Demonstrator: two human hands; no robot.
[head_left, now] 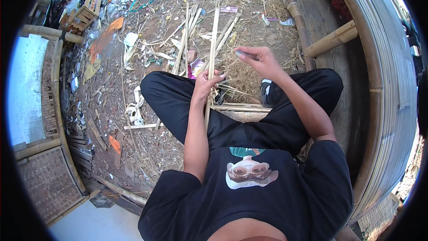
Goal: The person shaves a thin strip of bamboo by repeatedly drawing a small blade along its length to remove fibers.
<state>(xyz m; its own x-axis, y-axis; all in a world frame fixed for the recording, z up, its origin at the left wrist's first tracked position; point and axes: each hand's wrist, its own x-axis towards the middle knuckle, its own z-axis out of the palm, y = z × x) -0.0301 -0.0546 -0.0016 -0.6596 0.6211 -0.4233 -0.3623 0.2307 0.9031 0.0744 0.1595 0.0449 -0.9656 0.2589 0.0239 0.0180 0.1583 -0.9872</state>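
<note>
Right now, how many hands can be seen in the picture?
2: the left hand on the long strip, the right hand apart, to its right.

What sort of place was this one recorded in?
Probably a rough outdoor yard: there is dirt ground scattered with litter, a bamboo-framed woven panel on the left and a slatted bamboo structure on the right.

Around the view's centre, the dirt ground (110,107) bears bamboo strips (228,32) at twelve o'clock, straw (244,78) at one, an orange scrap (115,144) at eight, a crumpled white scrap (134,115) at nine.
</note>
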